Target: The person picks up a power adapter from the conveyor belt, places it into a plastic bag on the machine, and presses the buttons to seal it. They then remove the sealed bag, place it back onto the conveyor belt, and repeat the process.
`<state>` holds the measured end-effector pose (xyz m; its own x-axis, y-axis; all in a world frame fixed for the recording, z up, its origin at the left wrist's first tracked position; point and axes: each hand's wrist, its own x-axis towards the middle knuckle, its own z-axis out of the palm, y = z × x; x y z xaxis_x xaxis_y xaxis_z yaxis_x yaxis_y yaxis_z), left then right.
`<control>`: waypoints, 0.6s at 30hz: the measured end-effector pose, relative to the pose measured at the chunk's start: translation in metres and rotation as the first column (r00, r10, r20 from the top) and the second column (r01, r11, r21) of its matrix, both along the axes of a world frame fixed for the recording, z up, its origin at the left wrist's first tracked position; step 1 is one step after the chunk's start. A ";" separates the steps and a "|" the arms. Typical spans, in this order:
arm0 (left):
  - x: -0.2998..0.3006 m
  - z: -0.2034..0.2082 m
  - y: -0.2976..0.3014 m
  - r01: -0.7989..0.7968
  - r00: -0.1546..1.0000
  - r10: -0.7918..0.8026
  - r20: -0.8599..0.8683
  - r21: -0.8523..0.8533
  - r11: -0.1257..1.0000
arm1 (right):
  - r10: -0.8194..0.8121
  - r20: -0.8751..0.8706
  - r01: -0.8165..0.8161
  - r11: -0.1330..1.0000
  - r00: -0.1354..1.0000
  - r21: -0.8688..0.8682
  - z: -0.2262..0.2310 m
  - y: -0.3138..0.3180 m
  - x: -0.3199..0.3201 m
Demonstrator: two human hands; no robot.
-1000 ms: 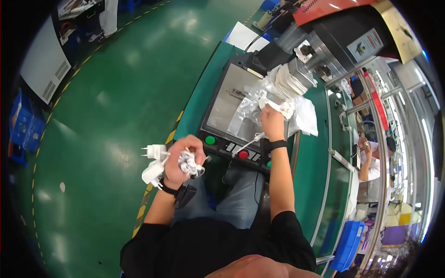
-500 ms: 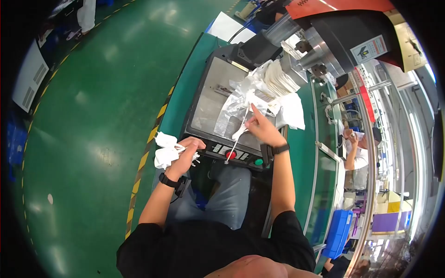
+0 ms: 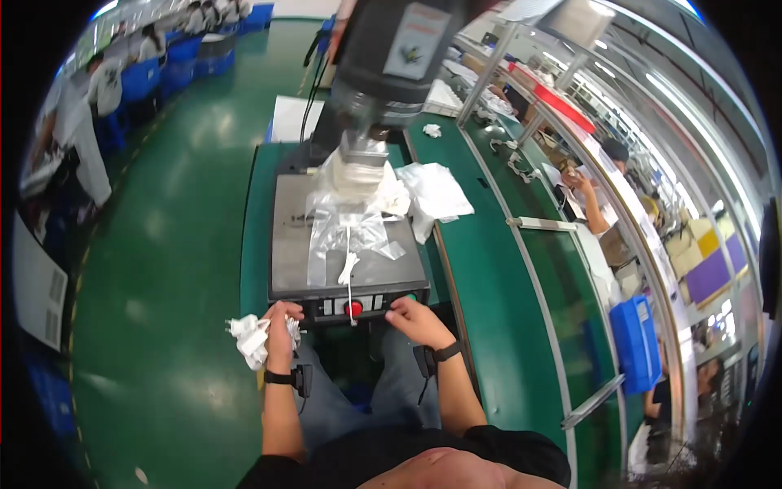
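My left hand (image 3: 282, 326) is closed around several white plug-in power adapters (image 3: 251, 341) with cables, its fingertips at the front left corner of a machine base (image 3: 292, 244). My right hand (image 3: 422, 323) holds nothing; its fingers, a little apart, reach the green button (image 3: 410, 299) at the front right corner. On the base lies a clear plastic bag (image 3: 330, 244). From it a bundled white cable (image 3: 349, 267) runs over the front edge past a red button (image 3: 353, 309). Behind, a metal press head (image 3: 364, 153) stands over a white pile (image 3: 346, 181); any gap between them is hidden.
A white bag (image 3: 436, 191) lies right of the base on the green bench (image 3: 497, 310). Metal framing (image 3: 533, 293) runs along the right, with a blue bin (image 3: 635, 344) and a co-worker (image 3: 599, 204) beyond. Other people sit far left, across the green floor (image 3: 163, 285).
My right hand has left the cable and bag on the base and come down to the green button. The left hand still holds the adapters. My view has turned and tilted up.
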<state>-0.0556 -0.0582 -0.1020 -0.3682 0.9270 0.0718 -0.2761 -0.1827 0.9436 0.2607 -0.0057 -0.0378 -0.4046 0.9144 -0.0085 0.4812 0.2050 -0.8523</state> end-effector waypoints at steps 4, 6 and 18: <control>0.000 0.004 0.002 -0.016 0.995 0.023 0.096 -0.065 0.998 | 0.308 0.066 -0.310 0.951 0.949 0.014 0.064 -0.008 -0.024; 0.009 0.013 -0.003 -0.019 0.992 0.024 0.127 -0.042 0.999 | 0.412 0.027 -0.413 0.910 0.911 0.037 0.086 -0.010 -0.032; 0.071 0.139 -0.001 0.187 0.981 -0.194 0.026 0.169 0.968 | 0.648 0.173 -0.639 0.605 0.742 0.476 0.239 -0.013 0.032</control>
